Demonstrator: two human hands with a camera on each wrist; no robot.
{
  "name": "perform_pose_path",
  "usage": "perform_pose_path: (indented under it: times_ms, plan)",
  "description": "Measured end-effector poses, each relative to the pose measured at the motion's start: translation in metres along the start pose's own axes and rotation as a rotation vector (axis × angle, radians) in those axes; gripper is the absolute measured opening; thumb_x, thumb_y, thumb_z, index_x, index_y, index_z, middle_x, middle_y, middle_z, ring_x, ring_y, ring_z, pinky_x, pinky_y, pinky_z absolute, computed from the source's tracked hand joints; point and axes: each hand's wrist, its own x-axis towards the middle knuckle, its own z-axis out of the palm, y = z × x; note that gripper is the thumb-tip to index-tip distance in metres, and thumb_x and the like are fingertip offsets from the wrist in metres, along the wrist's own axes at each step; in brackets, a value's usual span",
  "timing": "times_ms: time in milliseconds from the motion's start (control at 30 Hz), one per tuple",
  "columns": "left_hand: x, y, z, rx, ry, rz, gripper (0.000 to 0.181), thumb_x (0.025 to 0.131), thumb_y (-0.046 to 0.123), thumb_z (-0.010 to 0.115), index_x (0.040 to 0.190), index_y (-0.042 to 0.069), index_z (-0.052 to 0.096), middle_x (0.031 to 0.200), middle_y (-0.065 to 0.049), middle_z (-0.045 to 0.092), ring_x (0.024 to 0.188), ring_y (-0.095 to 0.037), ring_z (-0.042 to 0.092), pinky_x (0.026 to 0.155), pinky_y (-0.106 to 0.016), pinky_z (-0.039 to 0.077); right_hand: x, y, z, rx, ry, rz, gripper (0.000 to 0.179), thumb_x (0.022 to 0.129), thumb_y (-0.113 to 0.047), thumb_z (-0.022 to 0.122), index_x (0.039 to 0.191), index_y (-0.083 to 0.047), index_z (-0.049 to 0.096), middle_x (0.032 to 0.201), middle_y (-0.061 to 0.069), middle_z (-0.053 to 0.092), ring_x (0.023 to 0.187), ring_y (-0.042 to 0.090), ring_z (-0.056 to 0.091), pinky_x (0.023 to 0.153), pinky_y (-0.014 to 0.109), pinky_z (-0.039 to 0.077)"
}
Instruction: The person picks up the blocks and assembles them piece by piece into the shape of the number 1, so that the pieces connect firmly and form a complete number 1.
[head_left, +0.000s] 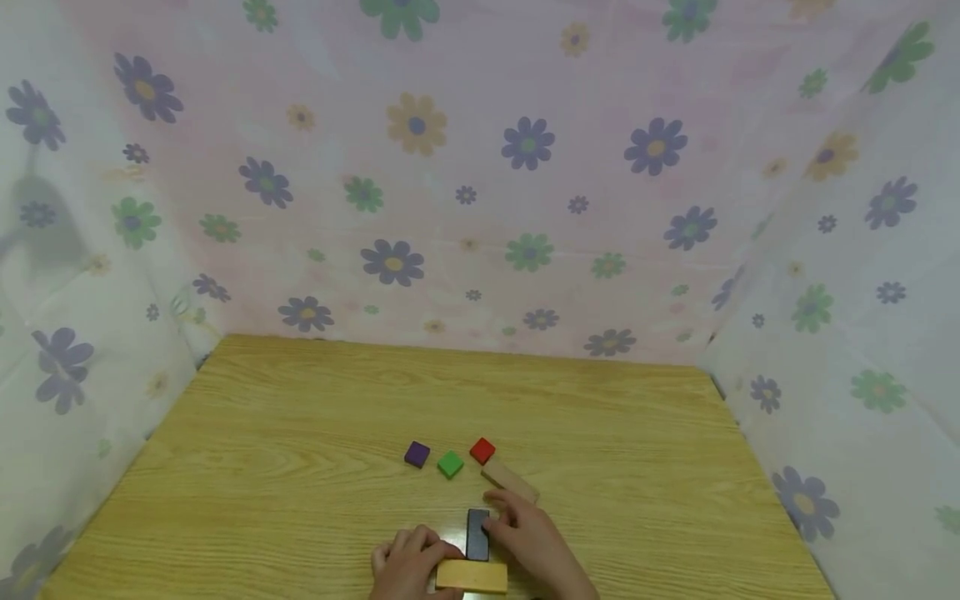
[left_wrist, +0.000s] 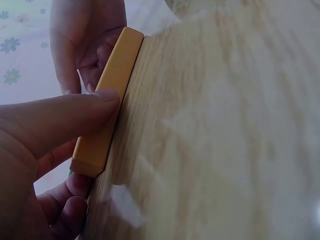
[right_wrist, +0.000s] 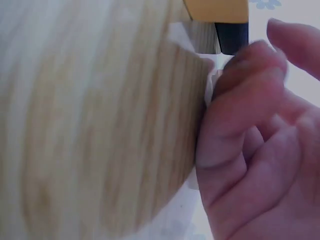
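Note:
A yellow-orange wooden block [head_left: 471,577] lies crosswise near the table's front edge. My left hand [head_left: 408,562] pinches its left part; in the left wrist view the thumb [left_wrist: 95,110] presses on its near face. Behind it a black block [head_left: 477,537] points away, its near end against or very close to the orange one. Just right of the black block is my right hand [head_left: 532,542], fingertips at its side and thumb apart from the fingers in the right wrist view. Whether those fingertips touch the black block I cannot tell.
Farther back lie a purple block [head_left: 417,454], a green block [head_left: 450,464] and a red block [head_left: 482,451]. A plain wood block [head_left: 510,482] rests slantwise beyond my right hand. Flower-printed cloth [head_left: 465,217] surrounds the wooden table [head_left: 300,417] at the back and sides.

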Motion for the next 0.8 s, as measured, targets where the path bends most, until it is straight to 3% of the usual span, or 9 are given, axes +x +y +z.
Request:
perform_pose_path:
  times_ms: [100, 233, 333, 433, 600, 800]
  plan:
    - [0.001, -0.002, 0.001, 0.005, 0.005, 0.006, 0.033, 0.069, 0.066, 0.055, 0.092, 0.043, 0.059, 0.084, 0.018, 0.037, 0.077, -0.009, 0.031, 0.067, -0.045, 0.021, 0.000, -0.001, -0.005, -0.002, 0.059, 0.021, 0.034, 0.085, -0.035, 0.057, 0.116, -0.019, 0.057, 0.070, -0.004, 0.048, 0.058, 0.009, 0.043, 0.051, 0.024, 0.035]
    - [0.001, -0.003, 0.003, -0.005, 0.010, 0.011, 0.032, 0.070, 0.065, 0.056, 0.093, 0.044, 0.059, 0.084, 0.018, 0.037, 0.077, -0.008, 0.030, 0.067, -0.043, 0.020, 0.004, -0.002, -0.012, -0.028, 0.212, 0.043, 0.024, 0.086, -0.030, 0.058, 0.107, -0.018, 0.061, 0.073, -0.006, 0.051, 0.060, 0.008, 0.044, 0.052, 0.024, 0.037]
    - [0.001, -0.004, 0.003, -0.004, 0.011, 0.014, 0.031, 0.070, 0.064, 0.056, 0.094, 0.044, 0.059, 0.084, 0.019, 0.037, 0.077, -0.008, 0.030, 0.067, -0.042, 0.020, 0.008, -0.003, -0.016, -0.104, 0.333, 0.054, 0.020, 0.085, -0.029, 0.059, 0.102, -0.018, 0.063, 0.072, -0.007, 0.050, 0.060, 0.009, 0.044, 0.051, 0.024, 0.036]
    - [0.001, -0.004, 0.003, 0.006, 0.016, 0.018, 0.031, 0.071, 0.064, 0.056, 0.093, 0.044, 0.059, 0.084, 0.019, 0.037, 0.076, -0.008, 0.029, 0.066, -0.041, 0.020, 0.012, -0.003, -0.018, -0.201, 0.402, 0.064, 0.021, 0.083, -0.027, 0.061, 0.102, -0.017, 0.064, 0.078, -0.005, 0.049, 0.068, 0.009, 0.044, 0.056, 0.025, 0.037]
    - [0.001, -0.003, 0.002, 0.006, 0.011, 0.017, 0.031, 0.071, 0.064, 0.057, 0.093, 0.042, 0.060, 0.084, 0.018, 0.037, 0.076, -0.008, 0.029, 0.066, -0.041, 0.020, 0.014, 0.000, -0.020, -0.277, 0.395, 0.059, 0.025, 0.081, -0.025, 0.064, 0.104, -0.015, 0.063, 0.086, -0.003, 0.051, 0.078, 0.012, 0.045, 0.063, 0.029, 0.038]
    - [0.002, -0.002, 0.000, 0.000, -0.001, 0.010, 0.031, 0.071, 0.063, 0.057, 0.093, 0.042, 0.060, 0.084, 0.018, 0.037, 0.076, -0.008, 0.029, 0.066, -0.041, 0.020, 0.017, 0.003, -0.021, -0.265, 0.279, 0.046, 0.028, 0.081, -0.023, 0.063, 0.105, -0.008, 0.061, 0.079, -0.002, 0.050, 0.070, 0.011, 0.044, 0.061, 0.029, 0.037]
